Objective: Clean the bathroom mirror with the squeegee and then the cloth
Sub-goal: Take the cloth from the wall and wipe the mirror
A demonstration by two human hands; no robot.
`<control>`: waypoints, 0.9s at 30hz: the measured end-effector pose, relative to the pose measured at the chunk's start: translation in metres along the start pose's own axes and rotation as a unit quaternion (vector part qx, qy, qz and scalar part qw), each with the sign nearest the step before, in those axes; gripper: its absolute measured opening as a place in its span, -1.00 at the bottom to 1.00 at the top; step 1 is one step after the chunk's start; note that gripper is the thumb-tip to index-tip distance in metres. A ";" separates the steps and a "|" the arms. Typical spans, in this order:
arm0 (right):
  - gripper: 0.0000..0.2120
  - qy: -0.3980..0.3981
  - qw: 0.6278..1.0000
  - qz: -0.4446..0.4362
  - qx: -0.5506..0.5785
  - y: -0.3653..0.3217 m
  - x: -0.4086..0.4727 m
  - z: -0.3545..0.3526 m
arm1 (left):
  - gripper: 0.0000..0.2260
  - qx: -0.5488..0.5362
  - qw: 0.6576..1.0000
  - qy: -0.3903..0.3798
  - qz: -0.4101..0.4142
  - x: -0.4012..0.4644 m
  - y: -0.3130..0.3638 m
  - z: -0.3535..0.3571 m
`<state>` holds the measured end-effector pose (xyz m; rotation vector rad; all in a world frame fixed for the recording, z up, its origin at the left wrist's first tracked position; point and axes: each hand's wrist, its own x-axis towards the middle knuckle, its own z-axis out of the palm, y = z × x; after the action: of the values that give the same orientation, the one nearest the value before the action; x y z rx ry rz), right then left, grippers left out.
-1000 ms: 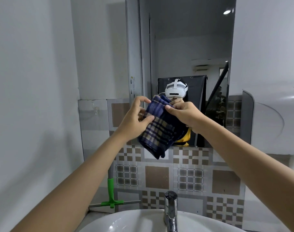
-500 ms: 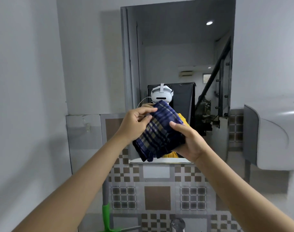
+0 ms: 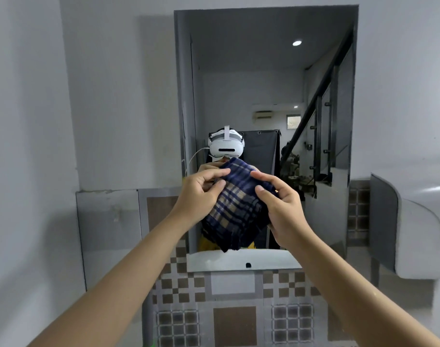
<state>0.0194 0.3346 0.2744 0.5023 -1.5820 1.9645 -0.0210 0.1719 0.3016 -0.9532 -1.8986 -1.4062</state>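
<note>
A dark blue and beige checked cloth [image 3: 239, 209], folded into a thick wad, hangs in front of the lower part of the bathroom mirror [image 3: 264, 83]. My left hand [image 3: 199, 196] pinches its upper left edge between thumb and fingers. My right hand [image 3: 281, 209] grips its right side, thumb on the front and fingers curled behind. The mirror is tall, set in the white wall, and shows a person wearing a white headset. A sliver of green at the bottom edge [image 3: 152, 344] may be the squeegee; the rest is out of view.
A white wall-mounted dispenser [image 3: 414, 221] juts out at the right, level with my hands. Patterned brown and grey tiles [image 3: 234, 321] cover the wall under the mirror. A plain white wall [image 3: 26, 146] stands close on the left.
The view has tilted upward, so the sink and tap have dropped out and the whole mirror shows. My right hand has shifted from the cloth's top to its right side, refolding it.
</note>
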 end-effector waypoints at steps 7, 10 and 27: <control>-0.39 -0.054 0.976 -0.081 0.196 -0.044 0.046 0.028 | -0.76 -0.070 0.996 0.036 0.035 0.076 0.044 -0.010; -0.47 -0.021 0.977 -0.121 0.174 -0.059 0.069 0.047 | -0.76 -0.091 0.993 0.053 0.044 0.105 0.058 -0.011; -0.62 0.254 0.786 -0.337 -0.452 -0.154 0.242 0.056 | 0.13 0.552 0.826 0.000 0.117 0.122 -0.016 -0.073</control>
<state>-0.0734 0.3485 0.5515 0.0732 -1.4700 0.5837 -0.1015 0.1237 0.4097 -0.5260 -2.0258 -0.0204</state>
